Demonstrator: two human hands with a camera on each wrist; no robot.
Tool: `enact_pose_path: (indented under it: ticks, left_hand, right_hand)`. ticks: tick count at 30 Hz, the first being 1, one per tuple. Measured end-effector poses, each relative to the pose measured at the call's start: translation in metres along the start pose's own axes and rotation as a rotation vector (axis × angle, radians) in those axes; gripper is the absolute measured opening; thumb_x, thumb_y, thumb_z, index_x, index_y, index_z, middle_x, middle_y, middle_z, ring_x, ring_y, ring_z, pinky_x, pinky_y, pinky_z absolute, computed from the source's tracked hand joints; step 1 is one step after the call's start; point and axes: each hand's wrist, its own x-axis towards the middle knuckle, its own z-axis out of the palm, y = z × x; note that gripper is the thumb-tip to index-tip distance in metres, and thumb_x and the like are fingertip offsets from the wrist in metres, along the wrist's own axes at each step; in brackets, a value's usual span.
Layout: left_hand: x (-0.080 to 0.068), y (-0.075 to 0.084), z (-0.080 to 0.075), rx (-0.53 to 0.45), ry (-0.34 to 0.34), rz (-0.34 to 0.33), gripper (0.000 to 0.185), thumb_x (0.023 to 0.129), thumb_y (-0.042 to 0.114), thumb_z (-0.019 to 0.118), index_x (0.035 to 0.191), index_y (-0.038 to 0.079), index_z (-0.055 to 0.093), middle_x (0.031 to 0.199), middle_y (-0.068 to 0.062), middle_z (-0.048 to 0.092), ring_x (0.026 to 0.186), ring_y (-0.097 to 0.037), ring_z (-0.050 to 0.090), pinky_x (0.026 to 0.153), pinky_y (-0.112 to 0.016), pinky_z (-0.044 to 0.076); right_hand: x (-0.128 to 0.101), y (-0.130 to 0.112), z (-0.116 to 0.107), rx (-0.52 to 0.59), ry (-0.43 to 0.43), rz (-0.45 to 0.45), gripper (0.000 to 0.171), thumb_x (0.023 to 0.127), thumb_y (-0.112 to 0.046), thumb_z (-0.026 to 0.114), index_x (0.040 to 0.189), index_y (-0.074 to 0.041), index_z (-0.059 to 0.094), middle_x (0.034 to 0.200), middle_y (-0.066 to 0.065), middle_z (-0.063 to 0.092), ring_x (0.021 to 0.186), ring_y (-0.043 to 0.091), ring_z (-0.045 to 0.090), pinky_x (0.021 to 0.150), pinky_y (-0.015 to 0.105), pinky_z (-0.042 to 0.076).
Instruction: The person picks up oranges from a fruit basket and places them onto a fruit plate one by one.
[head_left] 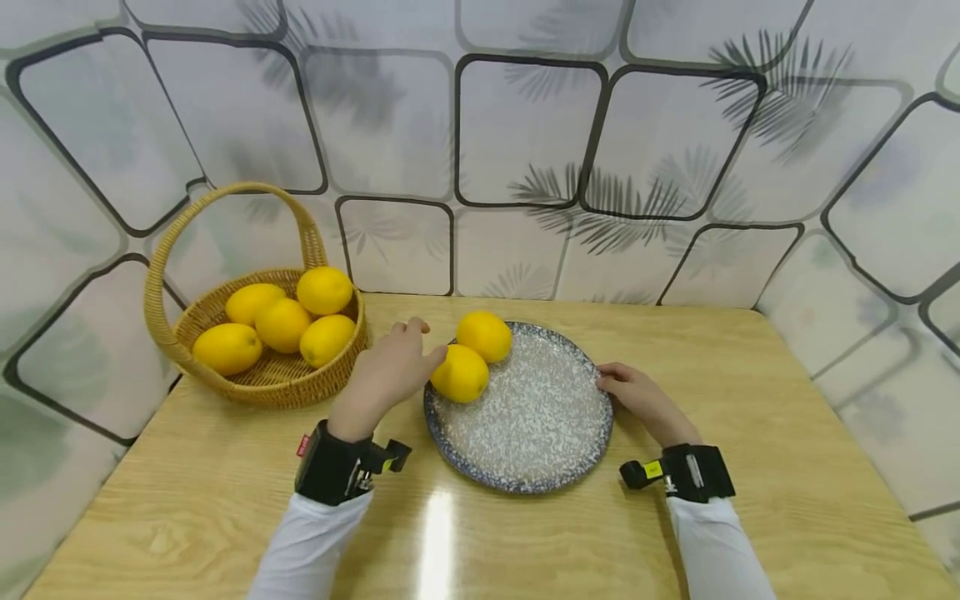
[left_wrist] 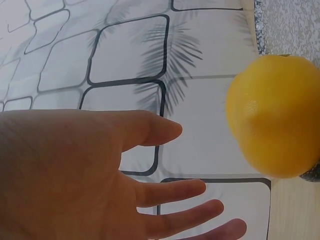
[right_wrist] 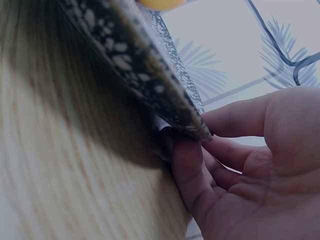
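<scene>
A round speckled grey plate point(head_left: 536, 408) with a dark blue rim lies on the table. Two yellow lemons sit at its left side, the nearer lemon point(head_left: 460, 373) in front of the farther lemon point(head_left: 484, 336). My left hand point(head_left: 397, 367) hovers just left of them, its fingers spread and holding nothing. In the left wrist view a gap shows between the fingertips point(left_wrist: 192, 192) and the lemons point(left_wrist: 277, 115). At the plate's right edge, my right hand point(head_left: 637, 396) pinches the rim point(right_wrist: 185, 117) between thumb and fingers, as the right wrist view shows.
On the left of the table stands a wicker basket point(head_left: 300, 387) with a tall arched handle point(head_left: 155, 292), holding several lemons point(head_left: 283, 325). A patterned curtain point(head_left: 525, 142) hangs behind and beside the wooden table point(head_left: 750, 400).
</scene>
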Motion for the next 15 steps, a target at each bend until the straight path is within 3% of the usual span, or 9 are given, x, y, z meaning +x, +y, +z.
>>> enact_pose_path:
  ticks: [6,9,13,15]
  left_hand:
    - [-0.003,-0.002,0.0,-0.015,0.011,-0.006,0.058,0.107,0.046,0.044,0.149,0.007,0.042,0.146,-0.024,0.051,0.121,-0.039,0.061,0.094,-0.055,0.052]
    - [-0.004,-0.003,-0.003,-0.02,0.021,-0.001,0.058,0.107,0.046,0.043,0.149,0.007,0.041,0.148,-0.024,0.05,0.111,-0.038,0.065,0.09,-0.053,0.053]
    - [-0.006,-0.004,-0.008,-0.031,0.071,0.017,0.056,0.108,0.045,0.042,0.149,0.007,0.043,0.148,-0.022,0.052,0.099,-0.036,0.066,0.084,-0.05,0.053]
    - [-0.008,-0.005,-0.011,-0.044,0.101,0.029,0.056,0.108,0.044,0.042,0.148,0.006,0.044,0.146,-0.02,0.055,0.102,-0.036,0.067,0.085,-0.049,0.053]
  right_hand:
    - [-0.003,0.002,0.002,-0.002,0.0,0.003,0.051,0.108,-0.023,0.043,0.15,0.007,0.04,0.154,0.029,0.04,0.144,0.041,0.037,0.122,0.058,0.029]
    - [-0.004,0.001,0.003,0.0,0.0,0.006,0.051,0.108,-0.023,0.043,0.15,0.007,0.039,0.155,0.029,0.039,0.145,0.042,0.036,0.123,0.058,0.028]
    - [-0.004,-0.001,0.002,0.001,-0.004,0.001,0.052,0.109,-0.023,0.042,0.151,0.006,0.038,0.156,0.029,0.038,0.146,0.042,0.035,0.123,0.058,0.027]
    - [-0.003,-0.001,0.002,0.002,-0.006,0.004,0.052,0.109,-0.024,0.042,0.152,0.006,0.037,0.157,0.028,0.037,0.147,0.041,0.034,0.123,0.058,0.027]
